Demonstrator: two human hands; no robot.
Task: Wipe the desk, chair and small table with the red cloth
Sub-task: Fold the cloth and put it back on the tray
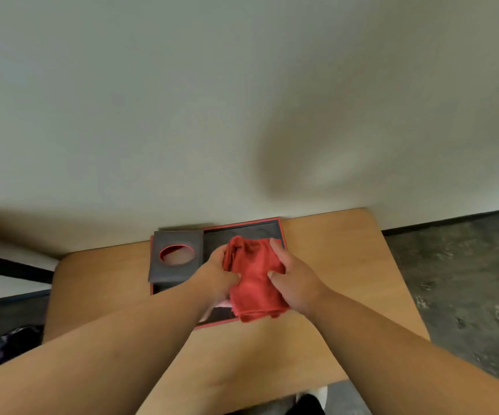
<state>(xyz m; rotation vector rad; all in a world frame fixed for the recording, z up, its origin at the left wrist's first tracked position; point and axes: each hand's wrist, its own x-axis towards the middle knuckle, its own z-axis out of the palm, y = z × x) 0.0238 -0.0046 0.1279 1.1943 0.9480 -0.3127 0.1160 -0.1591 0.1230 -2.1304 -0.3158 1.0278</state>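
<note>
Both hands grip the red cloth (254, 283): left hand (220, 274) on its left edge, right hand (291, 283) on its right, fingers (275, 247) of each clamped on the bunched fabric. I see it held just above a dark red-edged tray (242, 227) on the wooden worktop (347, 265), not pressed flat to any surface. My reading: wiping not yet under way here; whether this worktop is the desk or the small table I cannot tell. No chair clearly in view. Obstacles: the tray and a dark box with a round red-rimmed opening (176, 256) occupy the worktop's far middle; I expect they need shifting or wiping round. Wall behind, grey floor (457, 280) to the right.
</note>
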